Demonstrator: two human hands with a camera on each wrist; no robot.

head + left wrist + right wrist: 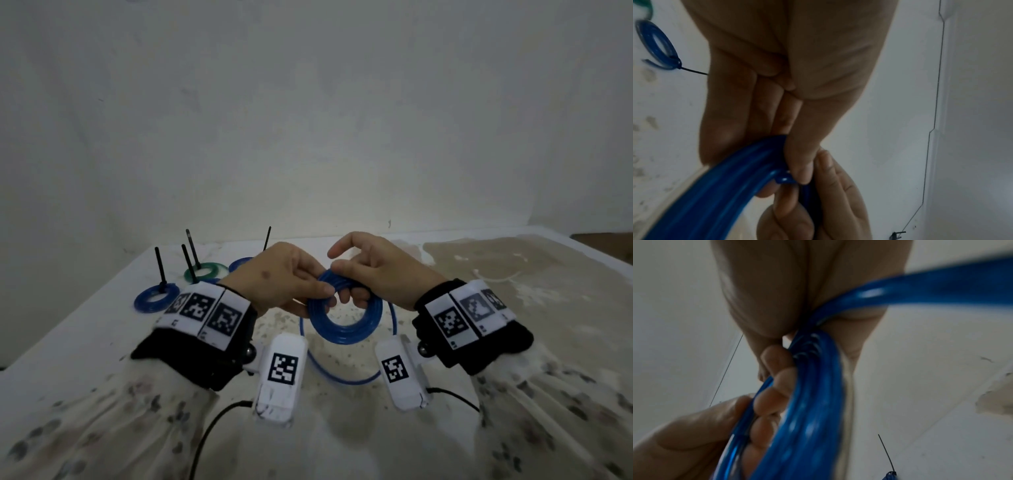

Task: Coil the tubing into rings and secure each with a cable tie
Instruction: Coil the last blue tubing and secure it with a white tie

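I hold the blue tubing coil [344, 313] above the table [496, 274], my left hand [284, 277] pinching its upper-left rim, my right hand [373, 270] gripping its top, finished rings [156, 298] lying well left of it toward the table's far-left edge.

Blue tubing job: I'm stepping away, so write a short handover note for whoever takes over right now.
Left hand: pinches the left side of the blue coil.
Right hand: fingers hooked through the coil, gripping its top.
The coil is held above the table; a loose tail still loops beneath it.
Done: finished rings lie at back left, tied, with cable tie ends upright.
Left: wind in the tail, then tie this coil. It has no tie on it yet.
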